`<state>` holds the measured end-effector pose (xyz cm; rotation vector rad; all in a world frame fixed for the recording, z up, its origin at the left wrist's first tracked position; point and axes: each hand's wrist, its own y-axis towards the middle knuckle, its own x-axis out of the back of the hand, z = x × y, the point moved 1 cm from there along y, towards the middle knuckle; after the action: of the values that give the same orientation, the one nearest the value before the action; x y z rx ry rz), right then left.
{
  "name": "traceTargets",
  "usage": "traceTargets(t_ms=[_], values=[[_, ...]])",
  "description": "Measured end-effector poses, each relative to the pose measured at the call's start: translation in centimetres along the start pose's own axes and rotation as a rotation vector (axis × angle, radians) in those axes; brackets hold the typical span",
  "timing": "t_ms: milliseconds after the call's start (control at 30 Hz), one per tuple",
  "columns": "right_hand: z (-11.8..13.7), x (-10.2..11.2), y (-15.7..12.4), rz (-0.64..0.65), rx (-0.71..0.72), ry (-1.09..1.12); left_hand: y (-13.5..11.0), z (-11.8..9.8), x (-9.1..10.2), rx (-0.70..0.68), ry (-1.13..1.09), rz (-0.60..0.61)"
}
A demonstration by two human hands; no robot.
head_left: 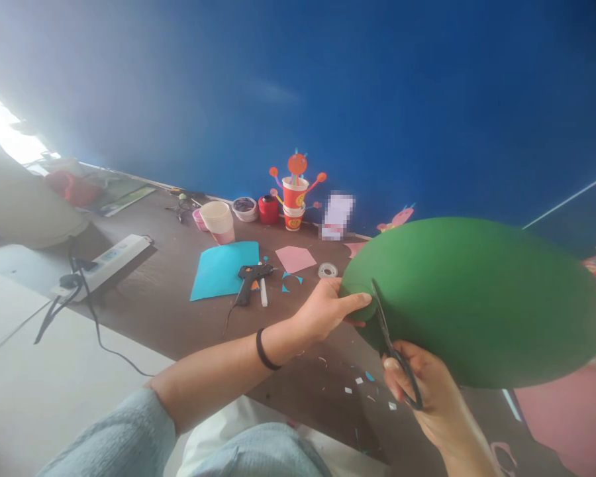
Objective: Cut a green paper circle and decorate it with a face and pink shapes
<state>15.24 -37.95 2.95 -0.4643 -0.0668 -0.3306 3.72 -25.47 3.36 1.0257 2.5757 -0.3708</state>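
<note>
A large green paper sheet (481, 298), cut to a rounded shape, is held up over the brown table (179, 318). My left hand (328, 308) pinches its left edge, thumb on top. My right hand (422, 384) grips black scissors (390, 338) by the handles. Their blades point up into the green sheet's lower left edge.
On the table lie a blue paper sheet (223, 268), a black glue gun (251, 278), a pink paper piece (295, 258), a tape roll (328, 270) and paper scraps. Cups (218, 220), a paper-cup craft (294, 195) and a power strip (106, 262) stand further back. Pink paper (571, 417) lies at right.
</note>
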Motion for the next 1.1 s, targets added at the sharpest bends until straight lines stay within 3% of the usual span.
traceTargets(t_ms=[367, 700, 1100], values=[[-0.3, 0.1, -0.1, -0.002, 0.077, -0.027, -0.1, -0.2, -0.2, -0.01, -0.023, 0.025], [0.4, 0.2, -0.2, -0.006, 0.001, -0.066, -0.2, -0.5, -0.2, 0.004, 0.002, -0.003], [-0.2, 0.8, 0.5, 0.009, 0.019, -0.073, 0.3, -1.1, 0.3, 0.014, 0.048, 0.015]])
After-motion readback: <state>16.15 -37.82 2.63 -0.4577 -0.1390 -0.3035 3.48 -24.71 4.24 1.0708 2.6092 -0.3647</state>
